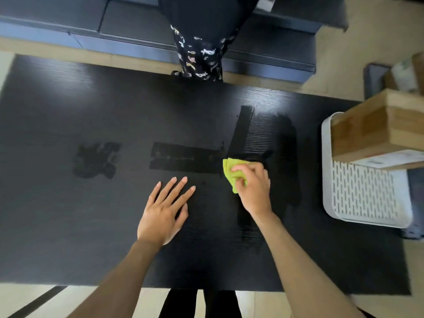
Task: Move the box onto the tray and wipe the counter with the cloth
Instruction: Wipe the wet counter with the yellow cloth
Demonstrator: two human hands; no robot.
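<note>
A brown cardboard box [376, 131] rests on the far part of the white slotted tray [364, 191] at the right edge of the black counter [68, 214]. My right hand [252, 187] presses a folded yellow-green cloth [231, 171] onto the counter right of centre. Dark wet streaks [259, 131] run beyond and around the cloth. My left hand [164, 212] lies flat on the counter with fingers spread, holding nothing, just left of the cloth.
A person in dark patterned clothing [202, 49] stands at the far side of the counter, before a dark sofa [91, 24]. More damp patches [96, 159] mark the counter's left half. Boxes and a grey bin [378, 79] sit on the floor at far right.
</note>
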